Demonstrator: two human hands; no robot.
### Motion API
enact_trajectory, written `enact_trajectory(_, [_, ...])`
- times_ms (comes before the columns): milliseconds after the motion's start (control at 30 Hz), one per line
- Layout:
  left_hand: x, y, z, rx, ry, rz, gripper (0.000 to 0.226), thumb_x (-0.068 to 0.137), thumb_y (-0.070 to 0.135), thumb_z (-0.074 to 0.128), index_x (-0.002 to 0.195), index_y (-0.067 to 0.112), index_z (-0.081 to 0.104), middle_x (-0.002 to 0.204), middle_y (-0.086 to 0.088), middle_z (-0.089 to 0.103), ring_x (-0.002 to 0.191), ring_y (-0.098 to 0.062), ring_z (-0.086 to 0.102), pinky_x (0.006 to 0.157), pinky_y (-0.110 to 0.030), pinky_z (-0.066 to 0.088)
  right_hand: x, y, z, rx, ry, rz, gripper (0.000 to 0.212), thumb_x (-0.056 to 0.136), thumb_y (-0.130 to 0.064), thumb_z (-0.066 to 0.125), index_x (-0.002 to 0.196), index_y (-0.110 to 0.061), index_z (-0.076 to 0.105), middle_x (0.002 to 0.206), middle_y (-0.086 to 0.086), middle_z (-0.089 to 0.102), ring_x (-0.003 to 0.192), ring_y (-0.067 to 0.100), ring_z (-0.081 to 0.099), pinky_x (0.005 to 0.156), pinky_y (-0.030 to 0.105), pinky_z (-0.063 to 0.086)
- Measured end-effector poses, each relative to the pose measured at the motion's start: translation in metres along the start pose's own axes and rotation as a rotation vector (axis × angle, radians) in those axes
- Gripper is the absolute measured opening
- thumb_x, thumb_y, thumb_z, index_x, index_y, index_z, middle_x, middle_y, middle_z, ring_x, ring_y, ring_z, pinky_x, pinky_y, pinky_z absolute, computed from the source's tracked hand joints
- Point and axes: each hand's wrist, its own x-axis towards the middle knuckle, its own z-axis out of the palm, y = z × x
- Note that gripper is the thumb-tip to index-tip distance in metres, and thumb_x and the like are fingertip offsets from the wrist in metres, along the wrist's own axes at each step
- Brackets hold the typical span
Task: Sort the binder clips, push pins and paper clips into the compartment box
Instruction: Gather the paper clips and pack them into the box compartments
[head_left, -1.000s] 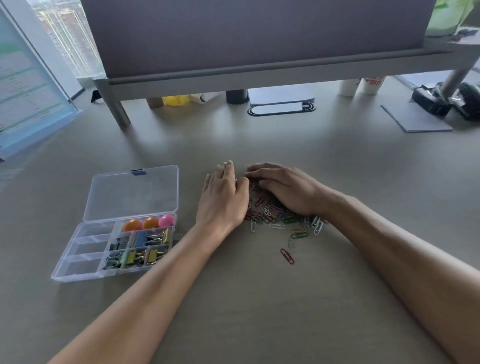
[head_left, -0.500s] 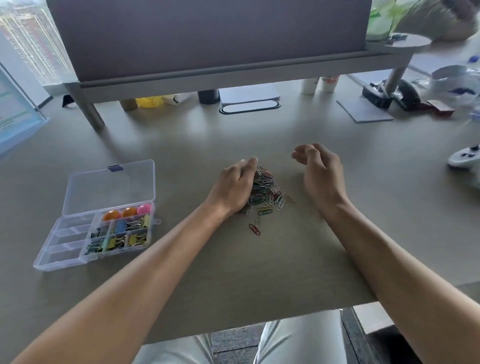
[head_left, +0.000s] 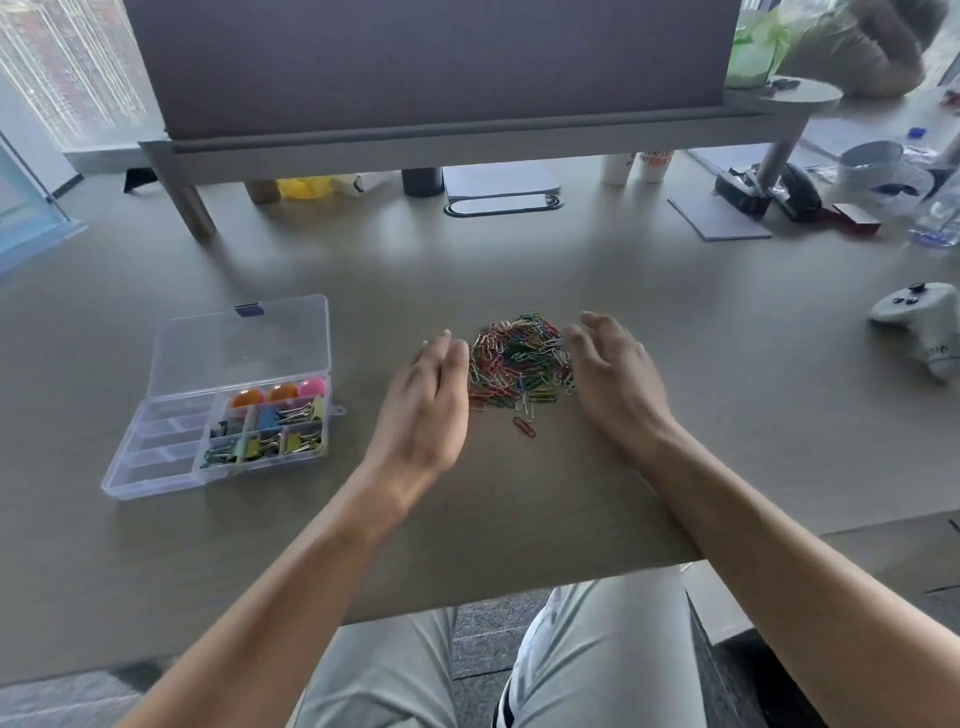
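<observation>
A heap of coloured paper clips (head_left: 519, 361) lies on the desk between my hands. My left hand (head_left: 428, 402) stands on its edge at the heap's left side, fingers straight. My right hand (head_left: 613, 374) is at the heap's right side, fingers loosely extended, holding nothing. One red paper clip (head_left: 524, 427) lies apart, just in front of the heap. The clear compartment box (head_left: 156, 473) sits open to the left; its right compartments hold coloured binder clips (head_left: 265, 434) and round orange and pink push pins (head_left: 280, 392). Its left compartments look empty.
A raised shelf on grey legs (head_left: 187, 208) spans the back of the desk. A white game controller (head_left: 924, 322) lies at the right edge. Cups, a grey pad (head_left: 719, 218) and black staplers stand at the back right. The desk's front edge runs close to my forearms.
Both hands were laid over the clips a second ago. They then drew apart, and now stand opened on either side of a tighter heap. The camera has tilted down and back.
</observation>
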Motion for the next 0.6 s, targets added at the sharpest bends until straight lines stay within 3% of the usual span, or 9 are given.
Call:
enact_trajectory(100, [-0.026, -0.009, -0.008, 0.067, -0.011, -0.043, 0.066, 0.104, 0.051, 0.036, 0.16, 0.02, 0.02, 0.167, 0.003, 0.018, 0.153, -0.007, 0.011, 0.121, -0.023, 0.005, 0.005, -0.015, 0.018, -0.185, -0.114, -0.076, 0.069, 0.1, -0.062, 0.043, 0.158, -0.024, 0.035, 0.162, -0.002, 0.04, 0.151, 0.017, 0.032, 0.127, 0.039, 0.017])
enact_trajectory(167, [-0.04, -0.015, -0.011, 0.104, 0.014, -0.021, 0.07, 0.103, 0.05, 0.043, 0.161, 0.021, 0.016, 0.167, 0.004, 0.016, 0.153, -0.006, 0.01, 0.12, -0.021, 0.006, 0.013, -0.025, 0.027, -0.24, -0.154, -0.13, 0.073, 0.099, -0.064, 0.044, 0.159, -0.025, 0.033, 0.164, -0.003, 0.037, 0.153, 0.016, 0.028, 0.127, 0.036, 0.013])
enact_trajectory(333, [-0.057, -0.02, -0.012, 0.122, 0.071, 0.051, 0.07, 0.101, 0.047, 0.048, 0.16, 0.02, 0.021, 0.165, 0.006, 0.023, 0.151, -0.005, 0.016, 0.125, -0.031, 0.017, 0.035, -0.037, 0.047, -0.28, -0.272, -0.299, 0.054, 0.101, -0.057, 0.045, 0.147, -0.031, 0.053, 0.159, -0.007, 0.044, 0.147, 0.018, 0.038, 0.12, 0.036, 0.027])
enact_trajectory(433, [-0.057, -0.02, -0.011, 0.136, 0.085, 0.069, 0.07, 0.1, 0.047, 0.049, 0.159, 0.019, 0.023, 0.164, 0.005, 0.027, 0.151, -0.006, 0.019, 0.124, -0.033, 0.021, 0.036, -0.031, 0.05, -0.25, -0.339, -0.444, 0.038, 0.105, -0.04, 0.043, 0.134, -0.031, 0.065, 0.149, -0.008, 0.054, 0.139, 0.015, 0.049, 0.114, 0.035, 0.037])
enact_trajectory(600, [-0.058, -0.018, -0.009, 0.188, 0.053, 0.103, 0.075, 0.099, 0.048, 0.051, 0.159, 0.015, 0.021, 0.163, 0.001, 0.027, 0.151, -0.009, 0.019, 0.124, -0.03, 0.019, 0.02, -0.018, 0.037, -0.172, -0.389, -0.547, 0.037, 0.104, -0.032, 0.041, 0.126, -0.026, 0.07, 0.136, -0.008, 0.061, 0.125, 0.011, 0.058, 0.108, 0.036, 0.044])
